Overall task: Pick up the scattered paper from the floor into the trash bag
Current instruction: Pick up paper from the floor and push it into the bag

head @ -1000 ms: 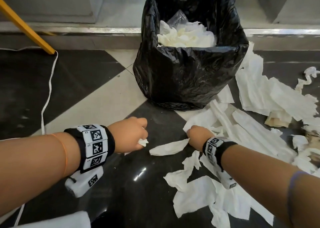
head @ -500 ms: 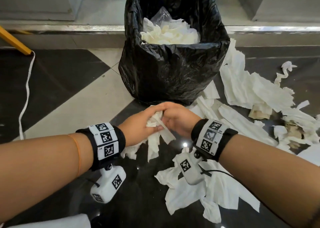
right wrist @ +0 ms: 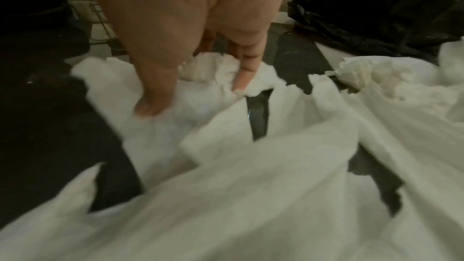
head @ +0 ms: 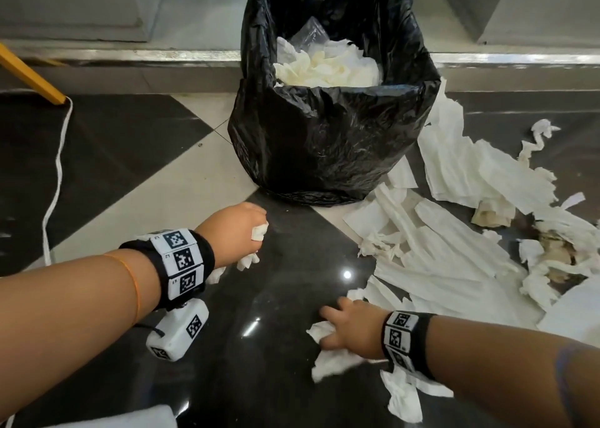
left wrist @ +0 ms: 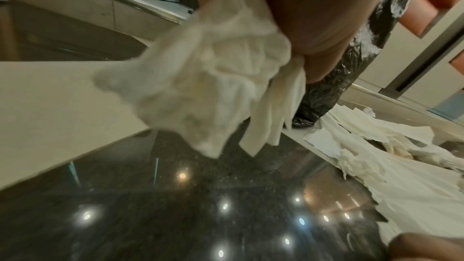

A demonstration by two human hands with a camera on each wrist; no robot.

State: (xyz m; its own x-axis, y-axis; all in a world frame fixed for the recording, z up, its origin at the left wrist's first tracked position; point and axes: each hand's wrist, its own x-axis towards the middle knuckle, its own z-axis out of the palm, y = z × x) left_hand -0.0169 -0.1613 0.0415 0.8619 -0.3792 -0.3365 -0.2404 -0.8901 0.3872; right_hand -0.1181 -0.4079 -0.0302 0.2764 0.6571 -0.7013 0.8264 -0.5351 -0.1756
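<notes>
Your left hand (head: 238, 229) is fisted tight around a soft, crumpled wad of white tissue (left wrist: 208, 78), limp strips hanging from it above the glossy black stone floor (head: 282, 297); your right hand (head: 352, 328) lies low with fingers spread, pressing a thin torn sheet (head: 328, 366), nothing clamped. More ragged, creased paper (head: 454, 252) litters the polished black-and-cream tiles to the right, touching the base of the wrinkled black trash bag (head: 324, 148). The bag stands open before a metal-edged step, holding pale crumpled tissue.
</notes>
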